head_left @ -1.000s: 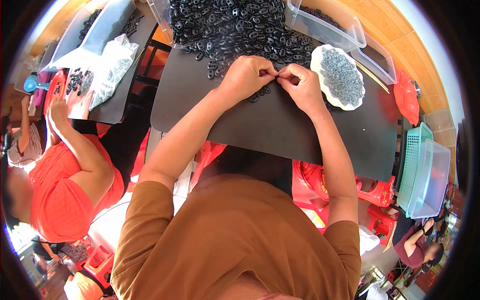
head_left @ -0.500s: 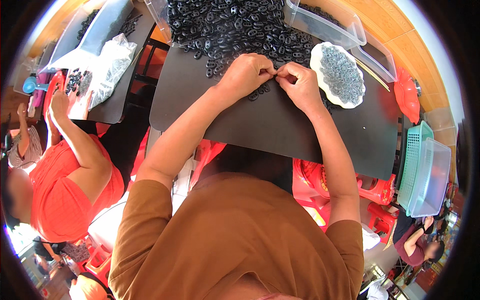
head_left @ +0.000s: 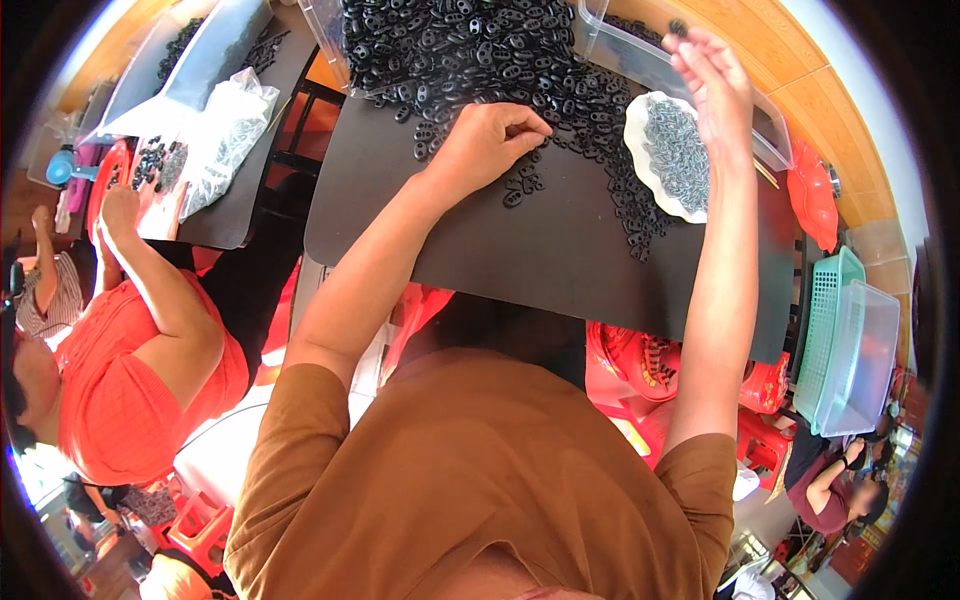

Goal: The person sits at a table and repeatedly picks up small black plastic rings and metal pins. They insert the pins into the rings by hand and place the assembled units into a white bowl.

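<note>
- One small dark piece (head_left: 679,27) is seen at the fingertips of the raised right hand (head_left: 716,80), near the clear bin (head_left: 628,58); whether it is grasped or released cannot be told.
- On the left hand (head_left: 485,145), thumb and forefinger are held together beside heaped black two-holed pieces (head_left: 470,55); whether anything is pinched cannot be told.

Left forearm (head_left: 370,275) angles forward and inward, elbow out wide, and the left hand (head_left: 485,145) is curled with thumb and index tips pretty much meeting. Right arm (head_left: 716,290) is way straighter, stretched out front, and the right hand (head_left: 718,85) is farther forward than the left, fingers loosely bent and kinda blurry, so no clue how tight they are.
</note>
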### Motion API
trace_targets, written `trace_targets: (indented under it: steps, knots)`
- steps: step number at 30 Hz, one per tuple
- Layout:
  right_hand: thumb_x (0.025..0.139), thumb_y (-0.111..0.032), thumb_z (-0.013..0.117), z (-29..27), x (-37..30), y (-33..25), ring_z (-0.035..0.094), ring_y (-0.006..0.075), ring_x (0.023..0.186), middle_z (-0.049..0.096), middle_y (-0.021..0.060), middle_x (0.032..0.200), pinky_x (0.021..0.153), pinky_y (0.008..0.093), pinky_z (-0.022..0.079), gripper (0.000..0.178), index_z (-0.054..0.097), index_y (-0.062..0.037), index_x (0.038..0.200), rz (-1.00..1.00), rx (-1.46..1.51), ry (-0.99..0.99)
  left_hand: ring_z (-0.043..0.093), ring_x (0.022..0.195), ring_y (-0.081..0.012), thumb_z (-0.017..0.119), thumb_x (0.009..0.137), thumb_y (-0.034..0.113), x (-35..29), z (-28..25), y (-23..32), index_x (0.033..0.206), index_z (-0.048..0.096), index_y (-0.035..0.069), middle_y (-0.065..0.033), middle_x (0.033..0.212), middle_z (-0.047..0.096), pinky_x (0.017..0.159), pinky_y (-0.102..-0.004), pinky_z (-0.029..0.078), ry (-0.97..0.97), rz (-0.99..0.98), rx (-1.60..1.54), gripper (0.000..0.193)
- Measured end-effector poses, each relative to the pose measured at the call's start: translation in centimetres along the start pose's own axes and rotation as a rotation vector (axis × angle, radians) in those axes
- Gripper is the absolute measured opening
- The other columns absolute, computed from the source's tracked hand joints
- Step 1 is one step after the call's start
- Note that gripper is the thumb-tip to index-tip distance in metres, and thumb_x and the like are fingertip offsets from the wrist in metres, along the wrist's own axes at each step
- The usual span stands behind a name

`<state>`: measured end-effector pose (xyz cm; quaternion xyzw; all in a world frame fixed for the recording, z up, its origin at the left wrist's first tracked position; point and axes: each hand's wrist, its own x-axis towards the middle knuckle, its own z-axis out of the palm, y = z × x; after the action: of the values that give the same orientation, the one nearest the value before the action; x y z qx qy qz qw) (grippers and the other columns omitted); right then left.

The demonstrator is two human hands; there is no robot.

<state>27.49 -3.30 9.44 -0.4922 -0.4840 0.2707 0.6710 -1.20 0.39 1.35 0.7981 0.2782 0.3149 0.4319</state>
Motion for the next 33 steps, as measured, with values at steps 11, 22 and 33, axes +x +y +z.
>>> trace_targets:
  steps: [11, 22, 33]
  knots:
    - [0.084, -0.006, 0.069, 2.5, -7.6, 2.2, 0.062, 0.0086, 0.073, 0.066, -0.0001, 0.082, 0.067, 0.0250, 0.048, 0.013, 0.069, -0.0047, 0.097, 0.194, -0.575, -0.282, 0.062, 0.091, -0.0306, 0.070, 0.081, 0.011, -2.0, -0.5, 1.2, 0.096, 0.067, 0.004, -0.0103, 0.092, 0.063, 0.079, -0.0396, 0.051, -0.136, 0.258, 0.476, 0.016]
    - [0.080, -0.007, 0.069, 2.1, -7.5, 1.1, 0.068, 0.0254, 0.078, 0.069, 0.0094, 0.087, 0.071, 0.0354, 0.052, 0.013, 0.068, -0.0054, 0.092, -0.077, -1.049, -0.199, 0.062, 0.086, -0.0313, 0.067, 0.081, 0.005, -1.8, -0.6, 0.9, 0.092, 0.065, 0.003, -0.0123, 0.087, 0.061, 0.076, -0.0395, 0.050, -0.167, 0.278, 0.389, 0.011]
    - [0.077, -0.008, 0.070, -1.5, -7.6, 1.7, 0.066, 0.0308, 0.086, 0.067, 0.0081, 0.089, 0.073, 0.0422, 0.050, 0.008, 0.069, -0.0088, 0.084, 0.144, -1.347, -0.286, 0.065, 0.081, -0.0094, 0.065, 0.091, 0.005, 1.0, -1.0, 2.4, 0.098, 0.067, -0.001, -0.0037, 0.089, 0.068, 0.074, -0.0240, 0.054, -0.212, -0.143, -0.280, 0.010]
